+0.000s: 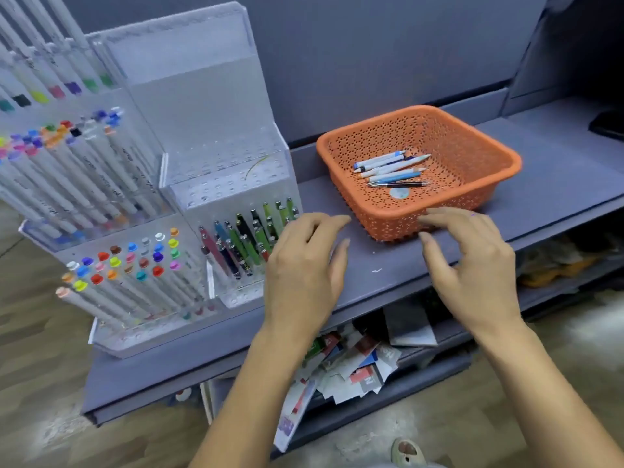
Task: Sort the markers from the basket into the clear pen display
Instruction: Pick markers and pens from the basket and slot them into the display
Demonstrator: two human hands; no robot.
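White-barrelled markers (388,167) lie in the orange perforated plastic basket (472,136); left hand (304,265) and right hand (472,261) hover empty, fingers spread.

The orange basket (479,157) is moulded plastic, perforated all over, slight sheen; clear pen display (189,106) is transparent hard plastic, glossy, with rows of holes; markers (391,167) in the basket have smooth plastic barrels, mostly white and blue, semi-matt. Caps (135,261) on the pens racked in the display are coloured plastic, shiny; shelf (388,271) is smooth matt grey-blue board, a few scuffs. Floor (40,332) at left looks like wood-grain plank, at right rough and concrete-like; packets (354,363) under the shelf are printed paper or card, creased.
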